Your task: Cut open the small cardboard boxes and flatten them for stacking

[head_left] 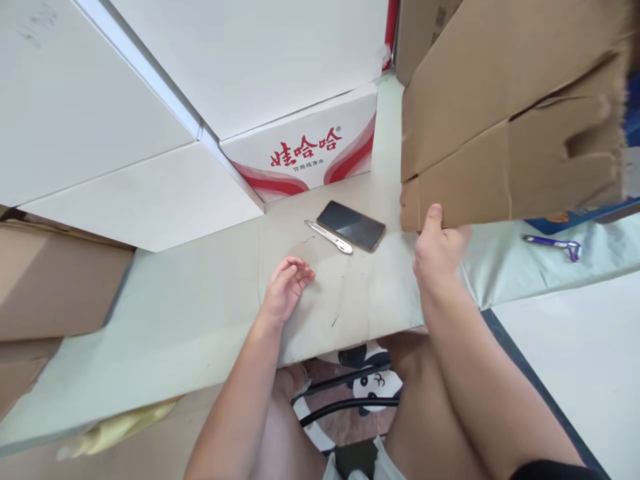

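While the right hand (440,252) clamps thumb-up on the near left corner of the cardboard box (510,133), whose length runs off toward two o'clock, the left hand (287,288) rests empty and half-curled on the table (175,300), knife (330,237) and phone (351,225) at one o'clock from it.

Head view, looking steeply down, close

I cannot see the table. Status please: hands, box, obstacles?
Right hand holds cardboard box at lower corner. Left hand open, empty, over worktop. Phone and knife lie beside box, untouched.
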Demonstrator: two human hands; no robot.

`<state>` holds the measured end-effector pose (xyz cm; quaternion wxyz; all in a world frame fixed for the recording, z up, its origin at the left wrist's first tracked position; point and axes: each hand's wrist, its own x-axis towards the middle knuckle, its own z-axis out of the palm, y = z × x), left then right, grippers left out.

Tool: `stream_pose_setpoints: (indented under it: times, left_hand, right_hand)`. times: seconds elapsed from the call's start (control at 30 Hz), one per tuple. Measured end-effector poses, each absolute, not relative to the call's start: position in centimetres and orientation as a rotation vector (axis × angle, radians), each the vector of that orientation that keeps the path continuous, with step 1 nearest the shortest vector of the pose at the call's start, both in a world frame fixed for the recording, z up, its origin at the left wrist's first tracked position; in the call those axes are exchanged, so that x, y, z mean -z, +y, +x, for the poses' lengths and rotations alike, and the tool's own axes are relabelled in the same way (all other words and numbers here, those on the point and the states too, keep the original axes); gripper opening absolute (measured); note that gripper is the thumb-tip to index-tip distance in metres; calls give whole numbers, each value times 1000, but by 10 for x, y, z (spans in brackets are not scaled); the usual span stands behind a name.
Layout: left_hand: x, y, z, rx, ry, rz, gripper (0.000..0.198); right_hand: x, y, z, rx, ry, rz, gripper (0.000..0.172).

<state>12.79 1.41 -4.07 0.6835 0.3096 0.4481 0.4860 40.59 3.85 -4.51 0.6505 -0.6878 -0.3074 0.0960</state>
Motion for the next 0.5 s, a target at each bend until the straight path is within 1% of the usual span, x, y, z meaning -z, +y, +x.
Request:
stream_pose_setpoints:
  times: [0.1,0.2,0.33,0.4,0.5]
  left_hand:
    - [38,12,127,-1073,991,693,43]
    - [36,8,125,-1058,966,726,37]
    - [30,3,114,-1027,935,757,34]
    - [28,1,104,-1025,926,793,34]
    - [26,-2,87,-1021,922,854,31]
  right_hand:
    - [53,40,405,-144,-820,-1587,46]
    - [60,42,406,-60,-906,-1617,40]
    - [62,47,405,12,-972,-1671,28]
    - [60,54,404,49,-986,-1734,29]
    - [53,78,406,82,-1020,-1871,38]
